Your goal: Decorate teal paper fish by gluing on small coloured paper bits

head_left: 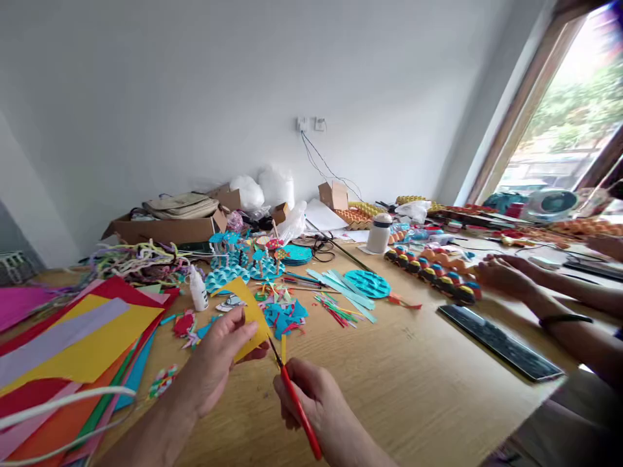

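My left hand (217,357) pinches a piece of yellow paper (250,314) between thumb and fingers, above the table. Red-handled scissors (300,412) are gripped in my right hand (316,392). Their dark blades meet the lower right edge of the paper, where a narrow yellow strip (283,349) stands out beside them. Just beyond my hands lies a heap of blue paper scraps (287,316). Thin colored strips (335,311) and pale blue strips (348,288) rest to the right of it. A white glue bottle (198,290) stands upright behind my left hand.
Colored paper sheets (97,331) spread over the left of the table, with a white cable (68,397) across them. A black keyboard (499,340) lies at the right. Near it, another person's hands (506,275) reach in beside painted egg-carton strips (438,275).
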Action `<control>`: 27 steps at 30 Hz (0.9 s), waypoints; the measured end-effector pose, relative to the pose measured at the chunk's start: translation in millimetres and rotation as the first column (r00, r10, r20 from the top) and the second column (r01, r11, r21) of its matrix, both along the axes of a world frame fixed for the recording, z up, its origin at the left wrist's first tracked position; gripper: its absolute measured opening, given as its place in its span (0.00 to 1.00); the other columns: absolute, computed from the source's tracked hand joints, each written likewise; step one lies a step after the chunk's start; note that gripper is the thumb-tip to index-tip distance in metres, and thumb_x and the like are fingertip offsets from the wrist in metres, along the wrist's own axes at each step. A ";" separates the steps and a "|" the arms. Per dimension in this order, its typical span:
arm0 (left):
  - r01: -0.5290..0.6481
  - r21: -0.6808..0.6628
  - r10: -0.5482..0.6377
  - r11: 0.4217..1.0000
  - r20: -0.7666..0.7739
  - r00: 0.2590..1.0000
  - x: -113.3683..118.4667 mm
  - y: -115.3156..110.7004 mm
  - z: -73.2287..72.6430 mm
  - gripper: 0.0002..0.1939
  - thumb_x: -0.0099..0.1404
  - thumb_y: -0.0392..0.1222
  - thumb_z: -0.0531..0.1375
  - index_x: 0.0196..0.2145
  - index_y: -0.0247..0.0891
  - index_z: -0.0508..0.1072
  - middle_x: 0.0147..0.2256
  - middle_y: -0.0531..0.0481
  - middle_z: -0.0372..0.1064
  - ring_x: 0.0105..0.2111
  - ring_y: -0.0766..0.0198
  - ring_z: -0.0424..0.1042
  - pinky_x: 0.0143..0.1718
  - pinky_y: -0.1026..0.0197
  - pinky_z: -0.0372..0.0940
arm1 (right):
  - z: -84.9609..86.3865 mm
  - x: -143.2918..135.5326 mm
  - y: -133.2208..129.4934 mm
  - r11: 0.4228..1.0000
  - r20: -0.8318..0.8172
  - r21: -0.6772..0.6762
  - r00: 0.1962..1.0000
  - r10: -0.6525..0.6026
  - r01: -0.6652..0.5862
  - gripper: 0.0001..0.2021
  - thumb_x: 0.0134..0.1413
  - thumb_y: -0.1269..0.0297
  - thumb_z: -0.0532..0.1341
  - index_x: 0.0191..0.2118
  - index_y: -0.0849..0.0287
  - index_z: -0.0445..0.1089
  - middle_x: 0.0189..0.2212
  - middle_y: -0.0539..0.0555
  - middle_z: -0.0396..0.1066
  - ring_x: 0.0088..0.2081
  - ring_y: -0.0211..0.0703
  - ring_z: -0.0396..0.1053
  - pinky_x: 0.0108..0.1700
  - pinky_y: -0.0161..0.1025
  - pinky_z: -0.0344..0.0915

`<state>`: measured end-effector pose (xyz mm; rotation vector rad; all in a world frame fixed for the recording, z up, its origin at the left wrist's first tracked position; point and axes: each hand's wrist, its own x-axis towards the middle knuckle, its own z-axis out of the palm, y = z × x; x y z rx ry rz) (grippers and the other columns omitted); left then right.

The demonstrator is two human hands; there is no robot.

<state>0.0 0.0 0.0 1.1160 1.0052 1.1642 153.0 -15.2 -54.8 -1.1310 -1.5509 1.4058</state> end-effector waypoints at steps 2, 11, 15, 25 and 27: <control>0.010 0.002 -0.010 1.000 -0.002 1.000 1.6 0.9 -0.7 0.04 0.57 0.41 0.58 0.30 0.39 0.67 0.29 0.55 0.67 0.29 0.67 0.67 0.32 0.65 0.64 | 4.3 -1.9 -1.6 1.000 0.000 -0.015 1.000 -0.005 0.005 0.10 0.49 0.64 0.51 0.21 0.60 0.58 0.14 0.45 0.55 0.17 0.31 0.56 0.19 0.29 0.52; 0.015 -0.032 -0.015 0.999 -0.001 1.000 3.0 0.8 -4.0 0.06 0.57 0.41 0.58 0.35 0.40 0.69 0.34 0.54 0.69 0.32 0.66 0.68 0.32 0.66 0.64 | 13.0 -3.8 -0.7 0.999 0.055 -0.029 0.998 -0.011 0.013 0.10 0.50 0.63 0.51 0.21 0.60 0.58 0.14 0.46 0.56 0.17 0.32 0.57 0.19 0.29 0.53; 0.020 -0.037 -0.020 0.999 0.011 1.000 4.6 1.2 -4.7 0.08 0.56 0.42 0.60 0.35 0.40 0.70 0.33 0.54 0.70 0.32 0.66 0.68 0.33 0.65 0.65 | 12.6 -3.7 0.5 0.999 0.036 -0.050 0.999 -0.015 0.017 0.11 0.50 0.62 0.51 0.21 0.60 0.58 0.14 0.46 0.56 0.17 0.32 0.57 0.19 0.28 0.54; 0.026 -0.036 -0.025 0.999 0.003 1.000 6.4 0.3 -2.8 0.08 0.54 0.42 0.61 0.33 0.39 0.70 0.34 0.53 0.69 0.31 0.66 0.67 0.33 0.65 0.64 | 11.4 -4.1 -0.8 1.000 0.066 -0.012 0.998 -0.018 0.019 0.14 0.50 0.56 0.51 0.20 0.59 0.55 0.12 0.44 0.53 0.14 0.30 0.55 0.15 0.27 0.52; 0.020 -0.039 -0.020 0.999 -0.001 1.000 6.2 0.4 -2.6 0.08 0.54 0.43 0.61 0.33 0.39 0.70 0.34 0.53 0.69 0.32 0.66 0.67 0.32 0.65 0.64 | 9.4 -3.9 -0.4 1.000 0.082 0.007 0.996 -0.019 0.019 0.15 0.50 0.56 0.51 0.20 0.59 0.55 0.11 0.44 0.53 0.13 0.29 0.54 0.14 0.27 0.51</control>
